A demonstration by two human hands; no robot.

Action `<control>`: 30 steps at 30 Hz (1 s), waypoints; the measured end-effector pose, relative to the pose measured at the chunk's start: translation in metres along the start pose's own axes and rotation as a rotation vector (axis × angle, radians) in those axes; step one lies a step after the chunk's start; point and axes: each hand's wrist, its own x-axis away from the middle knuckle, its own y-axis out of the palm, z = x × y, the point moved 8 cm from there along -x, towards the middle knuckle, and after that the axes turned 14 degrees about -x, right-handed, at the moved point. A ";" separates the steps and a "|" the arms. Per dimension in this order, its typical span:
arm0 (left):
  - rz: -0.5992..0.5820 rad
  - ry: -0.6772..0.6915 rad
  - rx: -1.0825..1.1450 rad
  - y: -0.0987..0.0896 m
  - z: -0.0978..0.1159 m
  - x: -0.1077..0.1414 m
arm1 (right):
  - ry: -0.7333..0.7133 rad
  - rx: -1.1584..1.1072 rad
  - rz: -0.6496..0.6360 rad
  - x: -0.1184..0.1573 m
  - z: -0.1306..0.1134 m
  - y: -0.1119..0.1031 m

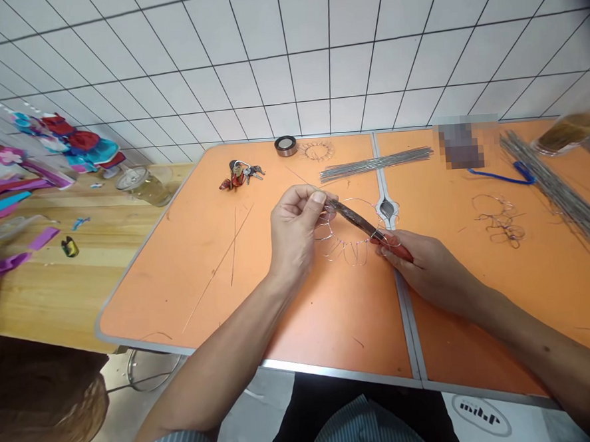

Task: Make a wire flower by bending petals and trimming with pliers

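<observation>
My left hand (295, 227) pinches a ring of thin wire (355, 243) between thumb and fingers. Small loops stand out all round this ring, and it is held above the orange table (301, 327). In my right hand (422, 260) is a pair of pliers (358, 222) with dark jaws and red handles. The pliers lie across the ring, their tip right at my left fingertips. My left fingers partly hide the tip, so I cannot tell whether the jaws grip the wire. Part of the ring also passes by the fingers of my right hand.
Wire bundles (376, 164) lie at the back and far right. Behind my left hand are keys (246, 172), a tape roll (286, 146) and another looped ring (317, 151). Loose wires (233, 241) lie left, bent wire loops (505, 225) right. A jar (143, 185) stands on the wooden table.
</observation>
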 end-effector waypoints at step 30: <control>-0.031 -0.002 0.020 0.001 -0.006 -0.002 | 0.144 -0.070 -0.051 0.003 0.008 0.000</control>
